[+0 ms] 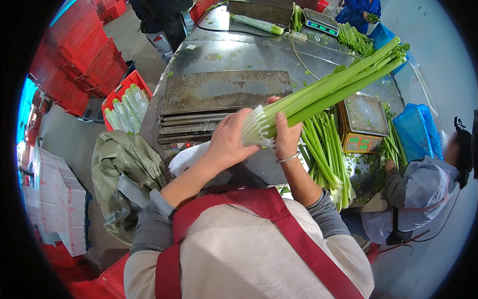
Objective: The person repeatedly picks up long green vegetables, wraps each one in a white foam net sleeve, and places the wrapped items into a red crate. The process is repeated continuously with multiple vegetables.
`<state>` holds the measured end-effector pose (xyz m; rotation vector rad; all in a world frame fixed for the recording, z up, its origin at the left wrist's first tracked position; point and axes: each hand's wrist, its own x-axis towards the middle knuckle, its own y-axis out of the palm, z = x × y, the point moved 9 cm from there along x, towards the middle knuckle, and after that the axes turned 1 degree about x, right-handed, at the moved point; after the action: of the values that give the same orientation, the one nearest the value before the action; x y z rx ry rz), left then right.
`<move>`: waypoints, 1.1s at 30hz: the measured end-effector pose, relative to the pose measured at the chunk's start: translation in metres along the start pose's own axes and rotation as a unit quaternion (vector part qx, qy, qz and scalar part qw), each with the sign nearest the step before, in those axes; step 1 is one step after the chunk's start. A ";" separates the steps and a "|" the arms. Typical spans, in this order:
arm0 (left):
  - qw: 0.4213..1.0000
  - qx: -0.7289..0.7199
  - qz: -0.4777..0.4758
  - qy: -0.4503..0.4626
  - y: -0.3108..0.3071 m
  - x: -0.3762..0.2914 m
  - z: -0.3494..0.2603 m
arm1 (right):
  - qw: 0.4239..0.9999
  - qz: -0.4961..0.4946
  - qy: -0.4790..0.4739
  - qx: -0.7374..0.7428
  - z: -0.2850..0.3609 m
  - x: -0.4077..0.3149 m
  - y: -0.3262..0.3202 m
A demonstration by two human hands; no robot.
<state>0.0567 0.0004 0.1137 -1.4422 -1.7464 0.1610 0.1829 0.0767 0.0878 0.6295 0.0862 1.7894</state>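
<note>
My left hand [233, 140] is closed around the base end of a celery bunch [336, 84], where a white foam net sleeve [255, 127] covers it. My right hand [286, 134] grips the same bunch just beyond the net, thumb on top, and wears a bracelet. The stalks point up and to the right over the metal table. Below the bunch, to the right, lies a pile of loose celery [326, 153]. A roll of white material [188, 159] is partly hidden behind my left forearm. The wrapping machine's metal plate [227, 91] lies ahead of my hands.
Beside the pile stands a weighing scale [364, 112]; another scale [321, 21] is at the back. A co-worker [418, 194] sits at the right. A red crate [127, 101] with wrapped bunches stands at the left. A cable [298, 56] crosses the table near a wrapped bunch [257, 24].
</note>
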 end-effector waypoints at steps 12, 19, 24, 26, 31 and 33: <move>0.861 0.368 -0.178 0.302 -0.093 0.004 0.009 | 0.829 0.358 0.408 0.136 0.057 -0.042 -0.028; 0.824 0.401 -0.142 0.374 -0.110 0.016 0.003 | 0.731 0.445 0.497 -0.140 0.034 -0.084 -0.039; 0.841 0.405 -0.003 0.358 -0.124 0.038 -0.013 | 0.806 0.428 0.330 -0.242 0.033 -0.072 -0.036; 0.857 0.379 0.050 0.345 -0.100 0.036 0.001 | 0.807 0.435 0.287 -0.279 0.023 -0.068 -0.030; 0.877 0.187 0.121 0.425 0.020 -0.025 -0.046 | 0.857 0.418 0.237 -0.186 -0.028 -0.073 0.016; 0.896 0.132 0.121 0.407 0.005 -0.029 -0.058 | 0.874 0.379 0.283 -0.109 -0.053 -0.080 0.006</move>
<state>0.0987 -0.0457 0.1325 -1.2557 -0.8255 -0.0743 0.1675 0.0156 0.0150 -0.0832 0.0313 2.6601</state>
